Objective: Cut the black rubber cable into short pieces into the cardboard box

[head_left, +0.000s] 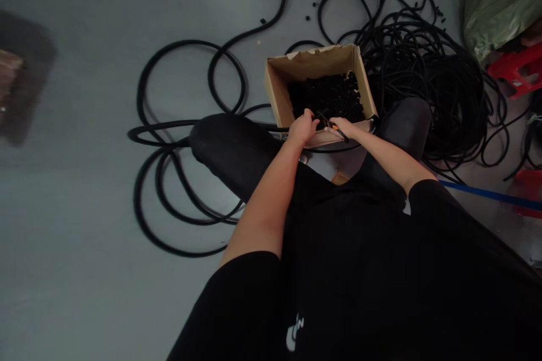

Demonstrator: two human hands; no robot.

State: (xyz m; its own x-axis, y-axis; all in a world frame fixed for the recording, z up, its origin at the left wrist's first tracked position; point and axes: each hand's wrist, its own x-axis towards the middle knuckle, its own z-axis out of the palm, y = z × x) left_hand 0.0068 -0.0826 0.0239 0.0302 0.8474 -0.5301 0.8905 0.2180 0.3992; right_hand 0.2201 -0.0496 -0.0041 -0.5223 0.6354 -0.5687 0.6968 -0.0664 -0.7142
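Note:
My right hand point(344, 127) is closed around scissors point(334, 126) with black and orange handles, their blades pointing left toward my other hand. My left hand point(303, 127) pinches a black rubber hose point(273, 126) over the box's near edge; its end is mostly hidden by the fingers. Between my knees stands an open cardboard box point(277, 93) with torn upper edges. Many short black pieces point(326, 93) lie inside it, just beyond both hands.
Long loops of black hose point(141, 90) spread over the grey floor point(76, 225) on the left. A large tangled hose pile point(444, 90) lies to the right of the box. Beyond it are a green sack point(499, 0) and a red plastic stool point(514, 70). Small black bits are scattered at the back.

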